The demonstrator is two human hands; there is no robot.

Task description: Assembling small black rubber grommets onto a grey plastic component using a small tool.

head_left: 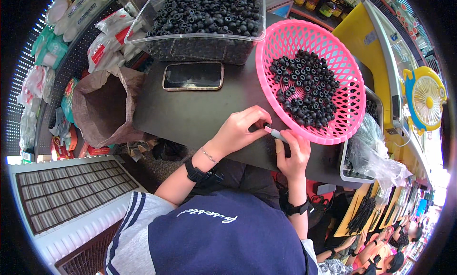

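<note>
Over the near edge of the dark table, my left hand (240, 130) pinches a small black piece (266, 125) between thumb and fingers. My right hand (295, 156) is closed on a short grey tool (277, 134) with a pinkish end, which meets the black piece; its exact kind is too small to make out. Just beyond my right hand stands a pink lattice basket (262, 84), holding many small black ring-shaped parts (307, 91). Farther back, a clear plastic bin (190, 49) is heaped with similar black parts (204, 13).
A phone (193, 76) lies on the table (190, 106) before the bin. An open brown sack (100, 108) stands at left. To the right are a grey tray (350, 172), a clear plastic bag (378, 151) and a yellow-blue fan (425, 100). Other people sit at lower right.
</note>
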